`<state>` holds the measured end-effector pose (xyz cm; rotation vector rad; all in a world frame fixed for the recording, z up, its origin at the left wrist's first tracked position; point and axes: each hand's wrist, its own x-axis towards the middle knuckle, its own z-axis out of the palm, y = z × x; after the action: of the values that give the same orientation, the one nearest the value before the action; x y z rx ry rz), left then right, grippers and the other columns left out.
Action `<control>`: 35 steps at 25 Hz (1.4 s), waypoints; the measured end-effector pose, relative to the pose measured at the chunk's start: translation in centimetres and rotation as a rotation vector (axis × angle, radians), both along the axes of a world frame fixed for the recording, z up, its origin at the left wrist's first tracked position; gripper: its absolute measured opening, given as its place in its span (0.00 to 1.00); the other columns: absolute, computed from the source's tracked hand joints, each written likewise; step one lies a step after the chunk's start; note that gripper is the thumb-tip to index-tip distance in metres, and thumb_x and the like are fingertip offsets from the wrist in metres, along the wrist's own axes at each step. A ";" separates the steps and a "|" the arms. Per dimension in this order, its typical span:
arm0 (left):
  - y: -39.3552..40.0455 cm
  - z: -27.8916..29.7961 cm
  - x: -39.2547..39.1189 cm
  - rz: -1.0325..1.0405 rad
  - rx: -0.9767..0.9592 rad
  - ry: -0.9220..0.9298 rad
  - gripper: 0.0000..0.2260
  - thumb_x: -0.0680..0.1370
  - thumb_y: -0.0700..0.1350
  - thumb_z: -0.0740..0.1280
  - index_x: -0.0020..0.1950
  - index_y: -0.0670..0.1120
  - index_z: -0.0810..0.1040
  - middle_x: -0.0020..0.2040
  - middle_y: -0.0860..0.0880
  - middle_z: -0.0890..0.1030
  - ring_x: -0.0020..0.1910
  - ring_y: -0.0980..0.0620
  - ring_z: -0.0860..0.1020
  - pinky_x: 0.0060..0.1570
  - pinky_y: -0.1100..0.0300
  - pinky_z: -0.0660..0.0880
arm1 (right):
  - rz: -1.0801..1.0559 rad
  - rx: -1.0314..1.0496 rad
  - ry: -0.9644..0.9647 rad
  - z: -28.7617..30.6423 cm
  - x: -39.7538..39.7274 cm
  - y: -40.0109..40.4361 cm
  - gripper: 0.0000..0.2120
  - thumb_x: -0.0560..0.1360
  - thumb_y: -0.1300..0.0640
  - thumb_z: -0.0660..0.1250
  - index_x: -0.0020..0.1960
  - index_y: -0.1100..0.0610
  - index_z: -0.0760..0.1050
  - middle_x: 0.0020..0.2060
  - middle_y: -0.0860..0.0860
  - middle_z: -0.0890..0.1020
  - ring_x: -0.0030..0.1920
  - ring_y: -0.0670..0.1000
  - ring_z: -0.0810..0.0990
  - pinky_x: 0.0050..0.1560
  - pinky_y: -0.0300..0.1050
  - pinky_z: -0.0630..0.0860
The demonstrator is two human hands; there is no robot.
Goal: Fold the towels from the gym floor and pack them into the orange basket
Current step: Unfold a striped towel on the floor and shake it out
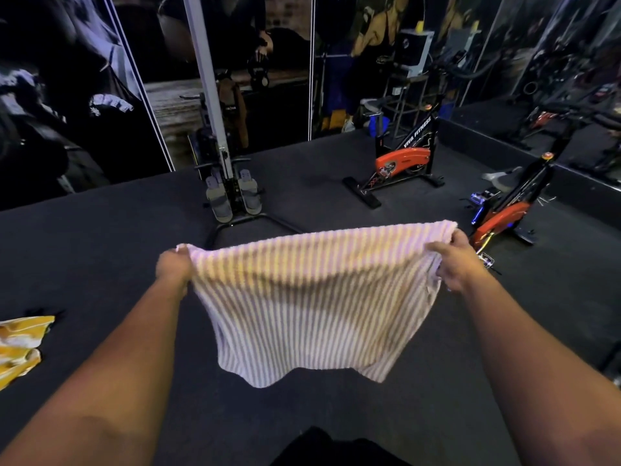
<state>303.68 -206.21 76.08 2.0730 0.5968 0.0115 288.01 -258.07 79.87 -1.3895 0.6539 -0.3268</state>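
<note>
Head view: dark gym floor (pixel 100 250) fills the frame; rowing machine (pixel 228 183) upright at centre back, orange exercise bike (pixel 403 163) to its right, second bike (pixel 504 216) at right edge. Striped towel (pixel 312 304) held up in the air, stretched flat between both hands, lower edge hanging free above the floor. Left hand (pixel 174 264) pinches the top left corner, right hand (pixel 452 260) grips the top right corner, arms out straight. Yellow towel (pixel 20 344) crumpled on floor at far left, well apart from the left hand.
</note>
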 end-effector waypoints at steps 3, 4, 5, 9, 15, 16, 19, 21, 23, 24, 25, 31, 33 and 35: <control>-0.2 0.8 0.2 -0.020 0.300 0.164 0.22 0.86 0.51 0.54 0.70 0.36 0.75 0.70 0.33 0.75 0.68 0.34 0.74 0.65 0.45 0.71 | 0.087 -0.472 0.238 -1.6 0.0 -0.6 0.14 0.74 0.71 0.69 0.57 0.59 0.78 0.47 0.58 0.82 0.46 0.56 0.81 0.45 0.51 0.78; -0.4 1.0 0.1 0.007 0.344 0.166 0.21 0.86 0.51 0.55 0.69 0.38 0.76 0.69 0.34 0.75 0.68 0.34 0.75 0.65 0.45 0.72 | -0.009 -0.521 0.246 -1.9 0.0 -0.8 0.10 0.74 0.69 0.69 0.54 0.60 0.80 0.47 0.59 0.83 0.48 0.57 0.81 0.49 0.52 0.78; -0.1 1.0 0.0 0.039 0.370 0.131 0.20 0.85 0.52 0.56 0.67 0.39 0.77 0.67 0.34 0.77 0.66 0.34 0.76 0.64 0.45 0.73 | -0.132 -0.531 0.255 -1.9 -0.1 -1.0 0.08 0.75 0.66 0.69 0.53 0.60 0.81 0.49 0.59 0.84 0.50 0.58 0.82 0.52 0.53 0.79; 1.4 0.6 0.0 0.098 0.272 -0.036 0.20 0.83 0.52 0.62 0.63 0.37 0.79 0.63 0.33 0.80 0.63 0.32 0.77 0.61 0.45 0.74 | -0.251 -0.746 0.541 -2.0 -1.0 -2.3 0.13 0.79 0.57 0.64 0.62 0.57 0.78 0.57 0.63 0.82 0.59 0.64 0.81 0.58 0.52 0.76; -2.0 0.5 -0.2 0.036 -0.329 -0.054 0.25 0.82 0.41 0.66 0.77 0.41 0.62 0.71 0.37 0.72 0.60 0.42 0.76 0.61 0.48 0.76 | -0.186 -0.099 0.134 -1.7 0.4 0.5 0.05 0.81 0.63 0.66 0.50 0.54 0.77 0.41 0.57 0.78 0.31 0.52 0.75 0.30 0.41 0.71; -2.5 0.4 -0.5 -0.042 -0.383 -0.057 0.26 0.81 0.38 0.67 0.78 0.41 0.64 0.70 0.37 0.73 0.58 0.43 0.76 0.58 0.49 0.76 | -0.123 -0.069 0.114 -1.6 0.6 0.9 0.05 0.80 0.64 0.68 0.51 0.55 0.77 0.42 0.56 0.79 0.32 0.52 0.76 0.32 0.42 0.73; -3.0 0.1 -1.5 -0.294 -0.140 0.004 0.30 0.74 0.33 0.74 0.75 0.41 0.70 0.66 0.37 0.76 0.61 0.38 0.78 0.57 0.48 0.78 | 0.086 -0.283 0.125 -1.9 0.4 1.7 0.18 0.73 0.71 0.73 0.61 0.61 0.77 0.46 0.57 0.83 0.41 0.55 0.81 0.44 0.51 0.78; -2.8 0.5 -2.2 -0.461 0.405 0.054 0.22 0.75 0.36 0.72 0.69 0.44 0.76 0.62 0.38 0.80 0.59 0.37 0.79 0.53 0.49 0.78 | 0.170 -0.780 0.270 -2.3 0.1 1.9 0.14 0.74 0.67 0.71 0.59 0.60 0.79 0.49 0.58 0.84 0.47 0.58 0.82 0.48 0.50 0.77; -2.6 0.8 -3.1 -0.506 0.741 0.040 0.12 0.77 0.36 0.65 0.58 0.44 0.80 0.56 0.39 0.81 0.53 0.36 0.79 0.51 0.48 0.79 | 0.192 -1.151 0.451 -2.3 -0.5 2.3 0.10 0.76 0.61 0.65 0.55 0.53 0.79 0.48 0.57 0.84 0.48 0.61 0.83 0.44 0.48 0.73; -2.5 0.8 -3.5 -0.493 0.809 0.007 0.10 0.76 0.35 0.63 0.53 0.43 0.80 0.53 0.39 0.81 0.51 0.36 0.79 0.49 0.47 0.79 | 0.179 -1.244 0.516 -2.3 -0.9 2.1 0.11 0.76 0.61 0.63 0.54 0.51 0.79 0.48 0.57 0.84 0.48 0.62 0.83 0.43 0.48 0.73; -2.3 0.7 -3.7 -0.455 0.844 -0.044 0.09 0.76 0.34 0.63 0.51 0.42 0.80 0.51 0.40 0.80 0.49 0.36 0.78 0.48 0.47 0.78 | 0.156 -1.304 0.552 -2.3 -1.3 1.9 0.12 0.76 0.62 0.62 0.54 0.51 0.78 0.47 0.58 0.84 0.47 0.63 0.83 0.42 0.49 0.72; -0.7 -0.2 -3.3 -0.313 0.340 -0.426 0.05 0.78 0.41 0.70 0.42 0.46 0.78 0.45 0.43 0.78 0.50 0.38 0.78 0.46 0.49 0.71 | -0.116 -1.439 0.248 -2.7 -1.9 0.7 0.09 0.79 0.55 0.70 0.51 0.61 0.82 0.49 0.62 0.79 0.52 0.65 0.77 0.50 0.57 0.76; -1.4 -0.5 -3.6 -0.205 -0.082 -0.408 0.08 0.80 0.44 0.68 0.41 0.50 0.75 0.39 0.48 0.77 0.40 0.46 0.77 0.40 0.52 0.71 | -0.038 -1.198 -0.054 -2.6 -1.7 1.6 0.05 0.79 0.58 0.71 0.50 0.61 0.81 0.50 0.60 0.78 0.54 0.64 0.77 0.56 0.55 0.75; -1.6 -0.8 -4.0 -0.087 -0.149 -0.405 0.10 0.81 0.49 0.67 0.40 0.50 0.73 0.38 0.51 0.76 0.39 0.49 0.75 0.38 0.53 0.71 | -0.021 -0.913 -0.056 -2.2 -1.4 2.1 0.06 0.82 0.55 0.67 0.51 0.58 0.78 0.47 0.57 0.80 0.49 0.60 0.80 0.51 0.50 0.75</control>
<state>299.73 -207.82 75.26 1.8778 0.2498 0.3196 286.64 -255.97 77.65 -2.2272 0.4792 -0.7350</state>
